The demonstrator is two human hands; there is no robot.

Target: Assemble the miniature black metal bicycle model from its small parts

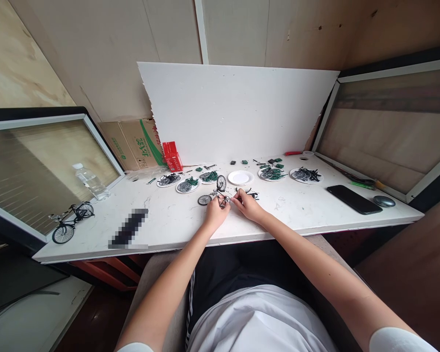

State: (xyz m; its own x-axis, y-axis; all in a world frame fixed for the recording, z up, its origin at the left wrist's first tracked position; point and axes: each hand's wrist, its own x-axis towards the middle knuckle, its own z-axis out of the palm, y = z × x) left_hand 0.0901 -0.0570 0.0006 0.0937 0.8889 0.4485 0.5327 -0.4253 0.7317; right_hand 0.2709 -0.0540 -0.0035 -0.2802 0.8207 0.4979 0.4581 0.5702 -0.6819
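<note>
A small black model bicycle (221, 184) is tilted above the white table (176, 220), its two spoked wheels pointing up and to the left. My left hand (217, 214) grips it by the frame, fingers closed. Close at its right side, my right hand (250, 207) has thumb and forefinger pinched together by the bicycle's frame; whatever lies between those fingertips is too small to make out. Small black parts (254, 195) lie on the table just beyond my right hand.
Behind my hands stand a white plate (241, 177) and several plates of black and green parts, one plate (306, 175) at right. A phone (354, 199) and round silver object (384, 201) lie right. At left are another model bicycle (73, 220) and a plastic bottle (91, 182).
</note>
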